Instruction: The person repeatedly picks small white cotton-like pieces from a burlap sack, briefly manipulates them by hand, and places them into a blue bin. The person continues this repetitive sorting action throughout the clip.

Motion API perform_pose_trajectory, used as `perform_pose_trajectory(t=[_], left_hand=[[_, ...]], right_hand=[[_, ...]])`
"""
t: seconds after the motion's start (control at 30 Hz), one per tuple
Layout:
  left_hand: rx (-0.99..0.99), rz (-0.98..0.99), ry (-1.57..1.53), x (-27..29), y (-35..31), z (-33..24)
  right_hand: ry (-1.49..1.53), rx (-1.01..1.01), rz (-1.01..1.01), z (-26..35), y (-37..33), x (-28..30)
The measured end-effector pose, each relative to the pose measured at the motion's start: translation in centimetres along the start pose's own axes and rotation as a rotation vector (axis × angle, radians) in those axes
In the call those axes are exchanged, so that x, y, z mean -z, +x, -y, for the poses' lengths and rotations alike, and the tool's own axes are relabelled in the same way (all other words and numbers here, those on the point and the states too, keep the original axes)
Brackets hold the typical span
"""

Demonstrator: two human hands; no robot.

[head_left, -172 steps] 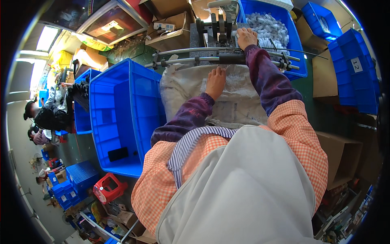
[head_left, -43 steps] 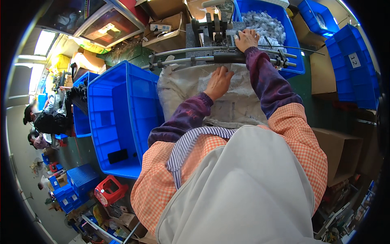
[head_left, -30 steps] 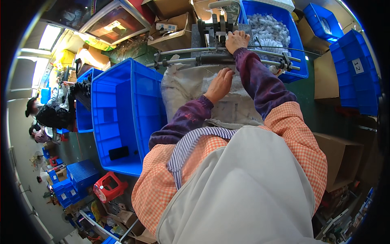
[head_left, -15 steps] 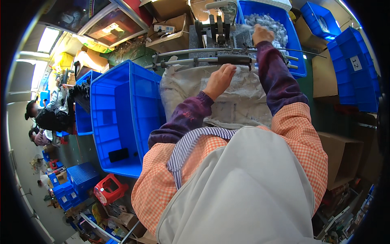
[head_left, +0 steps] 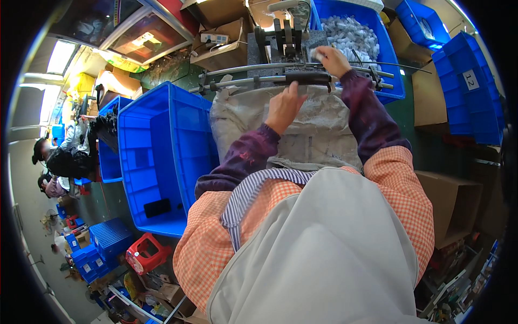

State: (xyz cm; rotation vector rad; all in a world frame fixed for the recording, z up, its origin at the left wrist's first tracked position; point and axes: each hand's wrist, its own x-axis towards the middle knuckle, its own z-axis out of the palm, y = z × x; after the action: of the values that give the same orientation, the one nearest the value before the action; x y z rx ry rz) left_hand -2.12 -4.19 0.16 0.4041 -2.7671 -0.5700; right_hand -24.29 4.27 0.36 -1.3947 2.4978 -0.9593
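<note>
My right hand is pinched around a small whitish piece, held just above the machine's dark metal block. The piece resembles the pale, translucent plastic pieces heaped in the blue bin behind it, though its exact kind is too small to tell. My left hand reaches over a grey cloth cover, index finger stretched toward a black sleeve on a metal rail, thumb apart. Nothing shows in its fingers. Two metal rails run across in front of the machine.
A deep blue crate with a black phone-like object inside stands at my left. Cardboard boxes sit behind. A thin rod sticks out rightward from the machine. Blue crates and an open carton are at right.
My right hand has come left from the bin of plastic pieces to the machine, a piece in its fingers. My left hand has shifted slightly left, and its fingers have spread.
</note>
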Motion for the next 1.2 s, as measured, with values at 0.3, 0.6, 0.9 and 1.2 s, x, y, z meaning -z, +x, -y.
perform_pose_trajectory(t=[0.3, 0.6, 0.9, 1.2], left_hand=[[-0.026, 0.109, 0.375, -3.8, -3.4, 3.4], [-0.146, 0.145, 0.333, -4.3, -2.4, 3.6], [0.085, 0.088, 0.325, -1.4, -3.2, 2.7], [0.010, 0.139, 0.260, -3.0, -3.6, 4.8]], right_hand=[[-0.549, -0.076, -0.241, -1.7, 4.6, -4.6], [-0.481, -0.046, -0.177, -1.8, 5.0, -4.6], [-0.554, -0.345, -0.152, -0.5, 2.8, -2.6], [-0.537, -0.210, -0.233, 1.5, 3.2, -5.5]])
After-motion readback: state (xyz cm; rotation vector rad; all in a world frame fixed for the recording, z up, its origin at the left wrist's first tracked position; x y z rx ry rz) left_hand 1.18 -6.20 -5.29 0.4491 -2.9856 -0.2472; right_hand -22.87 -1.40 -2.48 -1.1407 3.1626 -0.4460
